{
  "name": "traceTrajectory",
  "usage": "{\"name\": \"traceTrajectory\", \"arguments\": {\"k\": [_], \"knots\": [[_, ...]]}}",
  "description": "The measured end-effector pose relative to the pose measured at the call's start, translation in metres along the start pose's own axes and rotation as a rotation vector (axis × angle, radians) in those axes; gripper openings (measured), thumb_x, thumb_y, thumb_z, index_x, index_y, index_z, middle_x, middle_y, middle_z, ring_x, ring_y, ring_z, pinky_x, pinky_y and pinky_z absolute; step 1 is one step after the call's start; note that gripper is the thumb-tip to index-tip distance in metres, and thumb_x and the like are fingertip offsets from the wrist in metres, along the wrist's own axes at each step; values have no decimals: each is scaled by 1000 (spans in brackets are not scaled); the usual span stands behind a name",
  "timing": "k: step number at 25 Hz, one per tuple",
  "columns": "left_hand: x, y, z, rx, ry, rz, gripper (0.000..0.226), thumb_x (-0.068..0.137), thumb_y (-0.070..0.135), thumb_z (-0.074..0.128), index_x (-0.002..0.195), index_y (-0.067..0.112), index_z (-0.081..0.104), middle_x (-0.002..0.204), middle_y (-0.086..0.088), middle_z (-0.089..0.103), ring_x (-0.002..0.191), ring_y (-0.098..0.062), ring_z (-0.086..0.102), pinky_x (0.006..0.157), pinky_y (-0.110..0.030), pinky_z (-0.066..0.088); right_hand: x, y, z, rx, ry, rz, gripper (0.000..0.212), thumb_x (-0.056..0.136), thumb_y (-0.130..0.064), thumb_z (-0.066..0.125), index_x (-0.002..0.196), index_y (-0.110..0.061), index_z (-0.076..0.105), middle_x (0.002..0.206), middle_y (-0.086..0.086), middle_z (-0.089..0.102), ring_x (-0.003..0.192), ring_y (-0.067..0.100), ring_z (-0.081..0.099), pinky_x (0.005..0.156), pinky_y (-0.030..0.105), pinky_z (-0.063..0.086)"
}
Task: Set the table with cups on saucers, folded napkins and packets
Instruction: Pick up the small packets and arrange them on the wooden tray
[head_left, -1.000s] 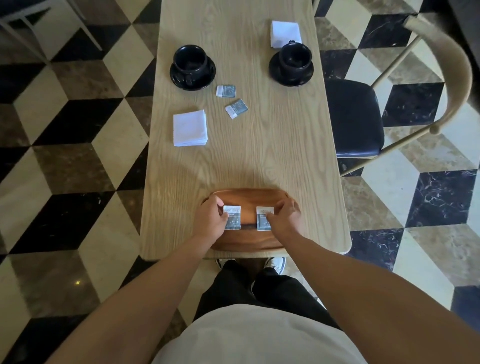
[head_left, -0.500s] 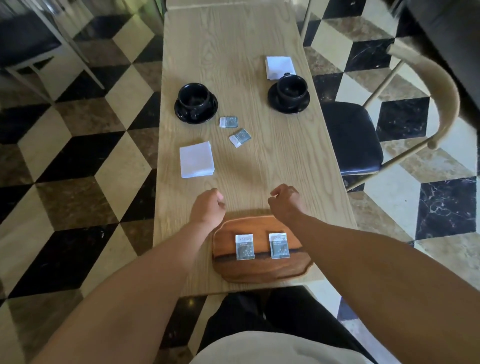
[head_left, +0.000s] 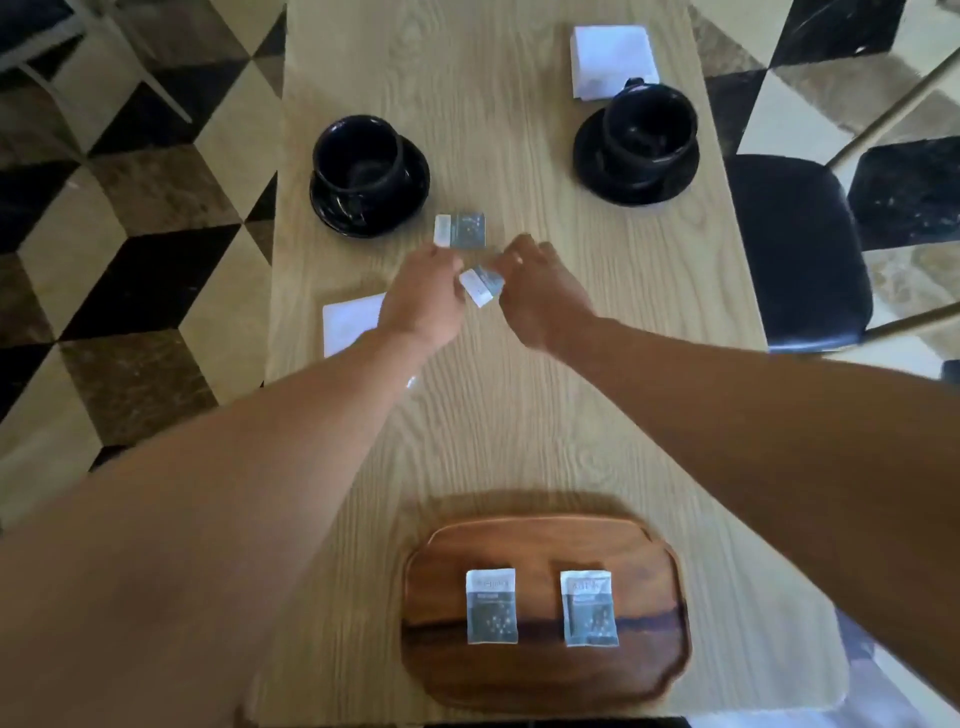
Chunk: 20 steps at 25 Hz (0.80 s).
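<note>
1. Two glossy black cups stand on black saucers on the pale wooden counter (head_left: 519, 415): the left cup and saucer (head_left: 366, 174) on the far left, the right cup and saucer (head_left: 641, 143) on the far right. That part of the setting looks done.
2. A folded white napkin (head_left: 610, 57) lies just behind the right cup, touching or nearly touching its saucer. A second folded white napkin (head_left: 349, 322) lies near the left edge, partly hidden under the left forearm. It sits well short of its cup and may want moving closer.
3. One small grey-and-white packet (head_left: 461, 229) lies flat just beside the left saucer.
4. Another grey-and-white packet, the tilted one (head_left: 482, 285), sits between both hands. The left hand (head_left: 423, 301) and the right hand (head_left: 540, 296) have curled fingers closing in on it from either side. Blur stops me telling whether either one actually pinches it, or whether it is lifted off the counter.
5. Two more grey packets (head_left: 491, 605) lie side by side on the oval dark wooden tray (head_left: 649, 665) at the near edge, not yet placed.
6. By my reckoning the task is well past halfway: packets remain to be distributed, with none beside the right cup yet.
</note>
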<state>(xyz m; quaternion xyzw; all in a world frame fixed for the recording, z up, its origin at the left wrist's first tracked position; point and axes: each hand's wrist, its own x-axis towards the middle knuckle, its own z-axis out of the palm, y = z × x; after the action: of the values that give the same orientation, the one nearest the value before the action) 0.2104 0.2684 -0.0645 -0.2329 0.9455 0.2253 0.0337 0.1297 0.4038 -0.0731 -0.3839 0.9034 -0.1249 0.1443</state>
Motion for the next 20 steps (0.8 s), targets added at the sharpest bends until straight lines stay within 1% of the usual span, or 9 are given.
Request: {"name": "traceTrajectory", "arguments": {"k": [2,4,5,7,9,11,15,18,20], "knots": [[31,5,6,127,-33,45,30,95,7,52,124,2,58,129,-19,56,117,-37,55,94,-47,47,19,8,6,32,-56,-84,55,91,1,50,138,-28,53,133,4,44,108,25,49,82,38,51],[52,4,11,221,-68,80,45,92,4,55,136,5,49,138,-16,50,124,-35,51,95,-47,47,28,14,12,99,-75,-94,52,92,-3,52,134,-34,53,131,4,40,84,22,53,62,35,46],[61,3,13,266,-91,91,51,90,2,57,140,6,44,143,-14,46,130,-34,48,97,-47,47,30,17,14,100,-75,-108,50,93,-7,52,135,-34,52,133,5,38,77,20,52,58,33,44],[72,2,16,358,-97,108,54,89,1,59,141,6,44,144,-14,45,135,-33,43,100,-48,46,30,22,17,87,-96,-137,47,96,-16,55,140,-33,51,137,3,40,82,20,55,64,36,50],[77,3,18,405,-60,128,45,89,2,60,133,6,50,136,-15,51,128,-36,46,95,-49,45,30,23,17,113,-98,-147,47,96,-24,60,141,-32,52,136,2,43,94,22,58,73,40,56],[81,5,16,406,-26,130,42,88,6,64,128,8,53,129,-15,54,122,-38,47,92,-48,44,31,21,16,132,-96,-130,48,94,-29,63,141,-29,51,135,3,43,96,23,59,73,42,56],[82,9,9,361,4,89,34,87,16,68,118,6,58,123,-17,53,116,-37,46,88,-45,42,35,13,15,127,-86,-48,41,92,-25,63,130,-17,52,130,4,42,80,29,62,66,44,56],[75,10,6,196,20,41,9,93,16,58,90,7,57,97,-9,52,91,-28,51,68,-38,42,30,12,13,127,-64,3,36,92,-21,63,125,-16,51,122,2,49,78,28,62,65,41,53],[65,10,4,90,14,-48,22,91,14,54,71,11,44,76,-1,48,75,-23,48,55,-32,34,23,14,7,151,-28,74,28,92,-17,62,118,-17,52,109,2,59,80,26,63,64,39,53]]}}
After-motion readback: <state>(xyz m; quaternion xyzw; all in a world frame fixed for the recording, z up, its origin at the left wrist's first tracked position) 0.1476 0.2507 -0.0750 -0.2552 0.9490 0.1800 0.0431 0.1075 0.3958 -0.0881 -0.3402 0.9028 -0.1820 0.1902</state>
